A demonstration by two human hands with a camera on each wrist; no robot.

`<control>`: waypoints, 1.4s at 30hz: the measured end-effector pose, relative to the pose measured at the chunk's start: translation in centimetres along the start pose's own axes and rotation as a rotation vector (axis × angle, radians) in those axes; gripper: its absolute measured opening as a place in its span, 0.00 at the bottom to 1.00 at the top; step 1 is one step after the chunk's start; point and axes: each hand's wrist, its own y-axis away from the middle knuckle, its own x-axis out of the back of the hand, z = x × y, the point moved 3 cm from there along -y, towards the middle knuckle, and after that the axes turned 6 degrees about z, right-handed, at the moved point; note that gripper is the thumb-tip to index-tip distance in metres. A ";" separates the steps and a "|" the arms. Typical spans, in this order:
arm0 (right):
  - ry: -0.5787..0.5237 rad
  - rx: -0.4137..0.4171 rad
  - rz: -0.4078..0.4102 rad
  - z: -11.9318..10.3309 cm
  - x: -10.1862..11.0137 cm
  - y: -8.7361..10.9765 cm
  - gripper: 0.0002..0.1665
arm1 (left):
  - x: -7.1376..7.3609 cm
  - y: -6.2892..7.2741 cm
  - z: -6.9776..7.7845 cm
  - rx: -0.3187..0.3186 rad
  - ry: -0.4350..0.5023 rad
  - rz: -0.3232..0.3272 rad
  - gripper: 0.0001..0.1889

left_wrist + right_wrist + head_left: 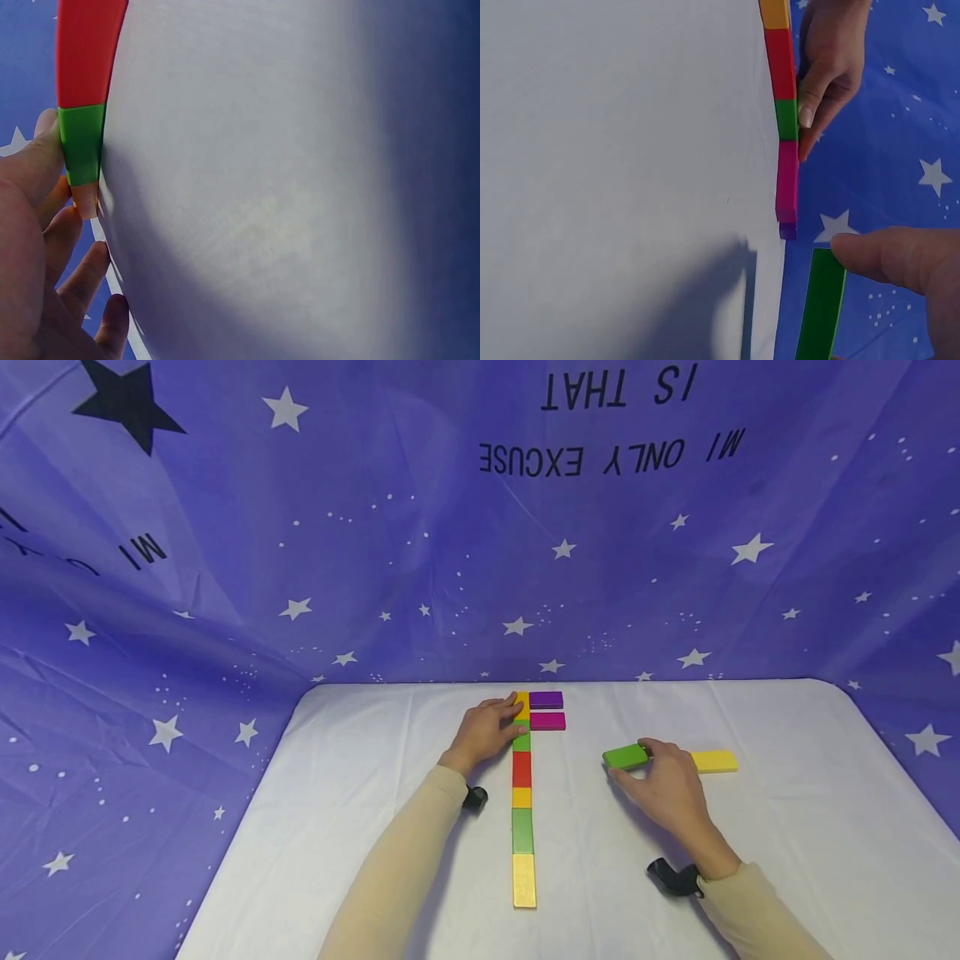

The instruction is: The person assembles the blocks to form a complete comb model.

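A straight column of flat, coloured rectangular blocks runs along the table, with a red block (521, 770) in its upper half. At its far end, the fingers of my left hand (483, 732) touch the yellow block (522, 704), while the thumb rests on the green block (81, 142). A purple block (546, 700) and a magenta block (547, 721) jut rightward from the column's far end, side by side with a gap. My right hand (670, 785) pinches a loose green block (626, 757) between thumb and fingers, its shadow falling on the cloth.
Another yellow block (715, 762) lies just right of my right hand. The column's near end is a pale yellow block (524, 881). White cloth covers the table (600, 885); a purple star-printed curtain (450, 527) hangs behind its far edge and at its sides.
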 end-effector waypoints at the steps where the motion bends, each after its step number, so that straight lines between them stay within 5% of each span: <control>1: -0.002 0.002 0.000 -0.1 -0.1 -0.1 0.40 | 0.0 0.0 0.0 -0.001 -0.002 0.002 0.30; 42: 0.015 -0.008 -0.067 -5.0 -5.9 -2.1 0.40 | 0.1 0.0 0.3 0.012 -0.018 -0.016 0.29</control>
